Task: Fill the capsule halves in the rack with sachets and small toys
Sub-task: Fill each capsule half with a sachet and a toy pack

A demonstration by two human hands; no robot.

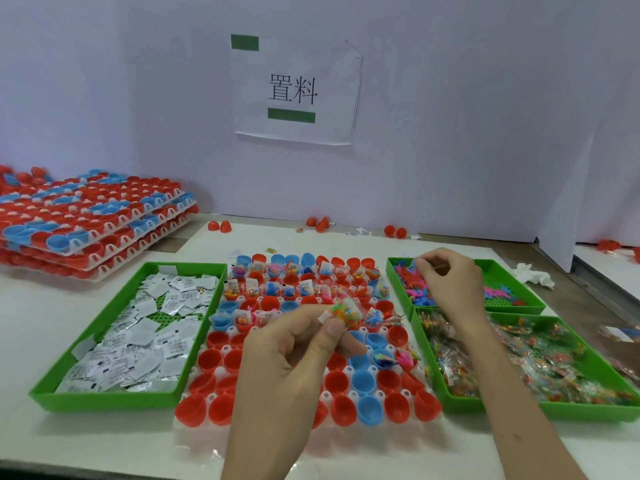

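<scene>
a: white table (69, 445), where's the rack (227, 348)?
b: middle, between green trays (104, 401). left grip (298, 348) pinches a clear sachet (344, 310) above it; right grip (446, 277) pinches a thin yellowish toy (440, 268) over the far toy tray (519, 309).

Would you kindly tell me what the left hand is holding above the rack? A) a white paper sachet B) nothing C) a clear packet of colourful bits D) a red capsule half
C: the left hand pinches a clear packet of colourful bits between thumb and fingers above the rack.
</scene>
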